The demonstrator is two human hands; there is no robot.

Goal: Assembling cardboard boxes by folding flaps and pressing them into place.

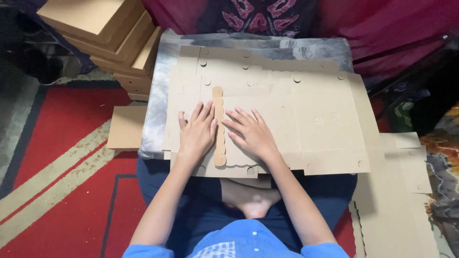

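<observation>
Red carpet (62, 162) underfoot; both palms press flat, fingers spread, on the die-cut cardboard sheet (296, 124). Scalloped cardboard strip (219, 126) lies between left hand (197, 134) and right hand (251, 134), touching fingertips. Sheet's near edge hidden by wrists.

A home floor turned into a small box-making spot, by the look of it: the person sits cross-legged on a red carpet (62, 157) with pale stripes, well left of the hands. Beyond the left hand, up in the corner, rises a stack of finished cardboard boxes (112, 36) (lids on, neatly piled). Right of the right hand lie more flat cardboard cut-outs (397, 191) on the floor, and magenta patterned cloth (267, 16) drapes just past the hands.
</observation>
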